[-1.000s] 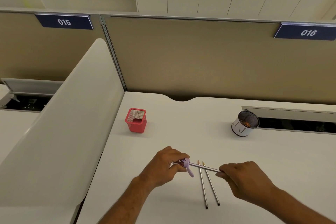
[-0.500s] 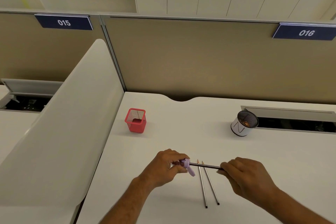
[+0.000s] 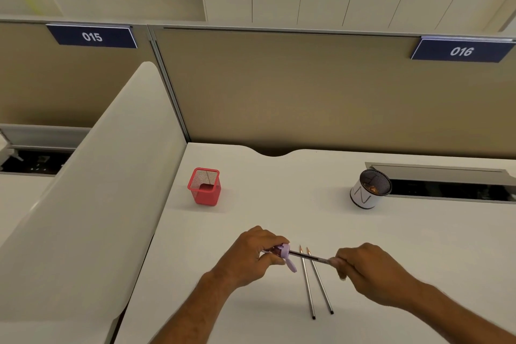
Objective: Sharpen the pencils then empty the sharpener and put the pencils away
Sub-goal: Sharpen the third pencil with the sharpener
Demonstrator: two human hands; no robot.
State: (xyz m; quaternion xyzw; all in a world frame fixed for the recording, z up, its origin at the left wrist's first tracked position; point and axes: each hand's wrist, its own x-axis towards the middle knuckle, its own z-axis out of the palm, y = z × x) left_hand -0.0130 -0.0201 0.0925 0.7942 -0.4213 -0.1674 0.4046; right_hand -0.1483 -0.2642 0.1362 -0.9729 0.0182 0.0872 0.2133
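Observation:
My left hand (image 3: 252,255) grips a small lilac sharpener (image 3: 286,253) just above the white desk (image 3: 279,204). A dark pencil (image 3: 310,257) sticks out of it to the right, and my right hand (image 3: 368,271) pinches its far end. Two more grey pencils (image 3: 315,288) lie side by side on the desk beneath, points facing away from me. A red mesh pencil holder (image 3: 205,187) stands at the back left. A white round cup (image 3: 365,190) with a dark mesh inside sits tilted at the back right.
A curved white side divider (image 3: 106,204) borders the desk on the left. A tan partition wall (image 3: 321,92) closes the back, with an open cable tray slot (image 3: 452,187) behind the white cup.
The right hand has turned slightly on the pencil and the hands sit a little further apart; the sharpener stays on the pencil tip. The two pencils on the desk have not moved.

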